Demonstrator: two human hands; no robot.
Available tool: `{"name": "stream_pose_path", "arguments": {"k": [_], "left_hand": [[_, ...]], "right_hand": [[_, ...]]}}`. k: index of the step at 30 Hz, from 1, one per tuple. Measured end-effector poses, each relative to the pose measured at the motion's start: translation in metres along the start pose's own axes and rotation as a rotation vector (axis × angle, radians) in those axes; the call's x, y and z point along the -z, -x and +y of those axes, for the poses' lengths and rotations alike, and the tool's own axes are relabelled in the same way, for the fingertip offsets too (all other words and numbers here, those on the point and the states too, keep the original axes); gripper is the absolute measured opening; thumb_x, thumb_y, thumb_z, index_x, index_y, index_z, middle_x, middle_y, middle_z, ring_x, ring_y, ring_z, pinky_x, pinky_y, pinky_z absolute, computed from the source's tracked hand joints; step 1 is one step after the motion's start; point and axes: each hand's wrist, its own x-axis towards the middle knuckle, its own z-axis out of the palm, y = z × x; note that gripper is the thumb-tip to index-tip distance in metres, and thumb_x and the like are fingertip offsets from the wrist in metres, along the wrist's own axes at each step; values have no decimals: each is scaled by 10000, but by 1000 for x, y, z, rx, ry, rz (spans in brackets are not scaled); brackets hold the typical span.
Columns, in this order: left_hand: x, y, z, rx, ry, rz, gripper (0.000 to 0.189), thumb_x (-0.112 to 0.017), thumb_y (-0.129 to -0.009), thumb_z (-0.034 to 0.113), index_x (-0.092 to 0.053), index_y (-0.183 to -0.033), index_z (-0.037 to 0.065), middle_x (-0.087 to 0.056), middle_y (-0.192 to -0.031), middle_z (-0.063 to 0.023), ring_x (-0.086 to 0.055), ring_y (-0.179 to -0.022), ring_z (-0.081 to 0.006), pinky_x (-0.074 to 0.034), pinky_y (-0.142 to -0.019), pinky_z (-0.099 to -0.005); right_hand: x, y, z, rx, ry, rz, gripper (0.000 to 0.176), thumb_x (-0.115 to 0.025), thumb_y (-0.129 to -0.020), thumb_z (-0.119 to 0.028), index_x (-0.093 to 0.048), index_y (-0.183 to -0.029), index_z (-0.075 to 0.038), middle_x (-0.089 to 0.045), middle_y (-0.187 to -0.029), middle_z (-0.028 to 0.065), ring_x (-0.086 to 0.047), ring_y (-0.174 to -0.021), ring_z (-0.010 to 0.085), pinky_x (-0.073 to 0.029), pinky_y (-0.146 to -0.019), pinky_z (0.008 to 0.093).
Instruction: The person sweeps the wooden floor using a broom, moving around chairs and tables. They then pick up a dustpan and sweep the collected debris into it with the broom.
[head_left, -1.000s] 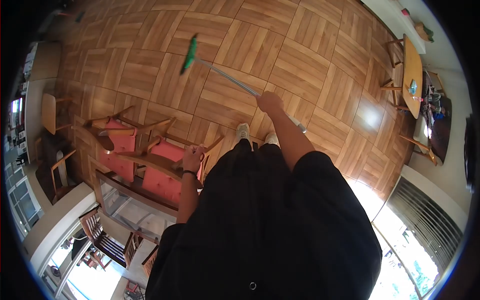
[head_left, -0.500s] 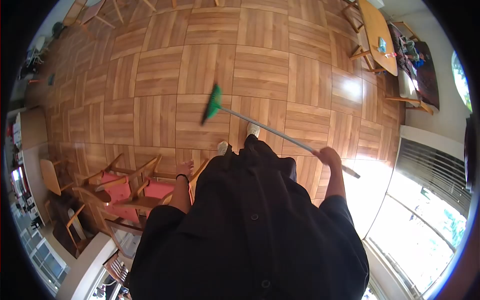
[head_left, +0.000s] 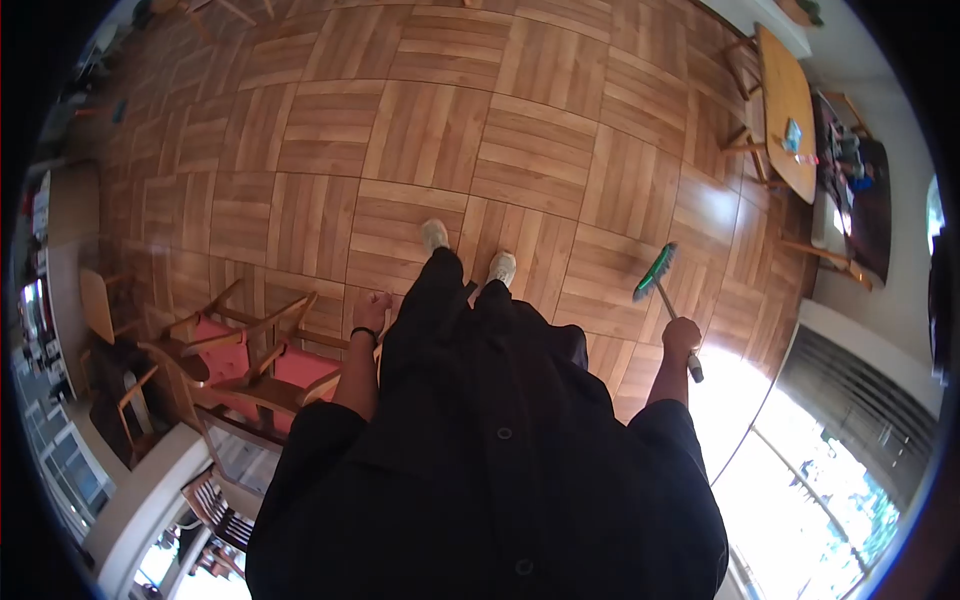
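Observation:
My right hand (head_left: 681, 335) grips the grey handle of a broom (head_left: 660, 283) at my right side. Its green head rests low near the parquet floor (head_left: 430, 130), to the right of my feet. My left hand (head_left: 372, 311) hangs at my left hip with the fingers curled and nothing in it. It is close to a wooden armchair with red cushions (head_left: 290, 365). My black clothes fill the lower middle of the view, and my two light shoes (head_left: 467, 250) stand on the floor.
A second red-cushioned chair (head_left: 215, 340) stands behind the first at the left. A wooden table (head_left: 785, 110) with chairs and small items is at the upper right. A bright window with a radiator (head_left: 850, 420) runs along the right.
The broom has swung from in front of me over to my right side, its head now close to my right hand. My left hand has come off the armchair and closed.

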Motion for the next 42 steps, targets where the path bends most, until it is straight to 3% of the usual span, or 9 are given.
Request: {"name": "stream_pose_path", "arguments": {"k": [5,12,15,16,20,25,30,36,42], "left_hand": [[20,-42,-71,140,229,-6,331,-601,-793,308,-597,-774,-22,-635,-767,-112,-620,-731,-177,-463,-658,-299],[60,-78,-85,376,558,31,315,-586,-815,308,-566,-867,-1,-627,-812,-102,-616,-721,-177,-430,-525,-260],[78,-111,-92,417,624,51,286,-575,-823,308,-550,-835,23,-622,-818,-103,-612,-733,-158,-404,-505,-240],[85,-113,-80,393,626,70,283,-573,-824,307,-542,-833,26,-620,-822,-101,-610,-736,-158,-405,-510,-242],[134,-124,-27,276,603,130,271,-560,-829,300,-514,-855,34,-608,-821,-89,-598,-736,-156,-406,-534,-243],[152,-166,-3,222,564,131,263,-550,-832,297,-501,-880,43,-596,-800,-72,-587,-715,-150,-403,-540,-235],[134,-219,49,163,427,-14,226,-559,-825,290,-512,-822,70,-593,-786,-49,-576,-691,-123,-407,-536,-237],[108,-234,184,-18,168,-126,239,-536,-812,307,-525,-834,70,-581,-784,-40,-567,-754,-137,-413,-629,-286],[71,-249,273,1,139,-137,234,-534,-855,260,-539,-845,26,-592,-796,-77,-563,-753,-150,-431,-701,-253]], "right_hand": [[26,10,-98,355,78,91,208,-525,-797,-178,-678,-874,-60,-655,-893,151,-640,-852,290,-523,-679,368],[113,113,-338,939,180,349,152,-535,-756,-159,-669,-739,-89,-657,-742,107,-648,-698,239,-493,-537,352],[150,154,-467,959,165,87,197,-545,-763,-194,-680,-830,-66,-653,-868,160,-637,-824,298,-511,-680,389],[162,163,-497,1087,146,45,225,-542,-782,-227,-676,-850,-60,-651,-881,163,-623,-865,318,-502,-722,395],[213,200,-562,1037,-126,-88,365,-491,-831,-355,-665,-855,-35,-642,-894,180,-604,-901,334,-478,-770,412],[281,196,-509,974,-157,-84,506,-475,-819,-501,-651,-856,-28,-639,-895,174,-598,-898,342,-469,-753,427],[273,93,-372,905,-123,11,516,-516,-780,-543,-660,-836,-51,-641,-862,163,-603,-862,328,-463,-729,427],[277,48,-177,469,-144,-84,497,-575,-755,-510,-637,-679,-23,-614,-737,187,-601,-727,319,-452,-643,422],[273,-13,-109,110,-59,-7,377,-560,-801,-395,-651,-825,-30,-644,-835,163,-624,-810,318,-492,-682,406]]}}
